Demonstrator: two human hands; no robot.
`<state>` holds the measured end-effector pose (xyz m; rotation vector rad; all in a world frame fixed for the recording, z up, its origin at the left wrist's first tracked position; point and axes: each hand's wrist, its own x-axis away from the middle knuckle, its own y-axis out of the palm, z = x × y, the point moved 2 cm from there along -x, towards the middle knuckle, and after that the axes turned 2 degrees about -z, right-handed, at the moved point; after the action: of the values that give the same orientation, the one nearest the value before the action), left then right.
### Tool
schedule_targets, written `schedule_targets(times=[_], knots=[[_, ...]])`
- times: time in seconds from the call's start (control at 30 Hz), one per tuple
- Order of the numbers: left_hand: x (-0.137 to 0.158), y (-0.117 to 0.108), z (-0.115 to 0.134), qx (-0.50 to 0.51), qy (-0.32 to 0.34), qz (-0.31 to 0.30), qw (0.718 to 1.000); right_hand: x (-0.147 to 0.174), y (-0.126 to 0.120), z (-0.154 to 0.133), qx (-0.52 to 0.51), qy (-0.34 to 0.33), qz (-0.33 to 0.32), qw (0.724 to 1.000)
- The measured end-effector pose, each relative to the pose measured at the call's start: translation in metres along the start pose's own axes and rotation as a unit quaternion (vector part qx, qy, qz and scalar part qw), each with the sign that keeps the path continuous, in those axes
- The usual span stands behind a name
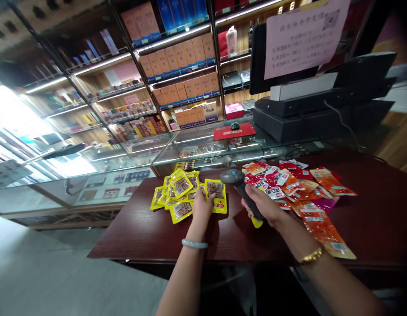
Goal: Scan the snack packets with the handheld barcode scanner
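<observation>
My left hand (203, 205), with a pale bangle on its wrist, is closed on the edge of a yellow snack packet (219, 205) with a clear window showing brown pieces. Just left of it lies a loose pile of similar yellow packets (181, 211). A dark handheld barcode scanner (232, 177) is gripped in my right hand (261, 203), its head tilted toward the left hand's packet. Below the scanner's handle shows the corner of another yellow packet (257, 223); whether my right hand touches it I cannot tell.
Red and orange snack packets (292, 186) are heaped on the dark wooden table (140, 239), right of my hands. Beyond stand a glass display counter (203, 142), a red mat (219, 132) with a mouse (235, 126), and a cash register (298, 109). Stocked shelves (177, 77) line the back.
</observation>
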<state>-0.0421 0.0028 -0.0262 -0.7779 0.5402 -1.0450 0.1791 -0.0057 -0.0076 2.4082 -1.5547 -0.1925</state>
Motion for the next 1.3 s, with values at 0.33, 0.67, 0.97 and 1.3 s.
schedule_targets(times=[0.33,0.67,0.97,1.3], knots=[[0.004,-0.018,-0.020,0.005,-0.005,0.047,0.999,0.013,0.014,0.040,-0.035,0.021,-0.004,0.999],[0.010,-0.029,-0.006,-0.122,0.050,0.161,0.978,0.042,0.007,0.044,-0.004,-0.015,0.006,1.000],[0.045,0.047,0.055,-0.135,0.210,-0.071,0.966,0.069,-0.029,0.037,-0.074,0.018,0.095,0.993],[0.045,0.078,0.094,-0.198,0.200,-0.121,0.952,0.087,-0.050,0.025,-0.074,0.002,0.142,0.987]])
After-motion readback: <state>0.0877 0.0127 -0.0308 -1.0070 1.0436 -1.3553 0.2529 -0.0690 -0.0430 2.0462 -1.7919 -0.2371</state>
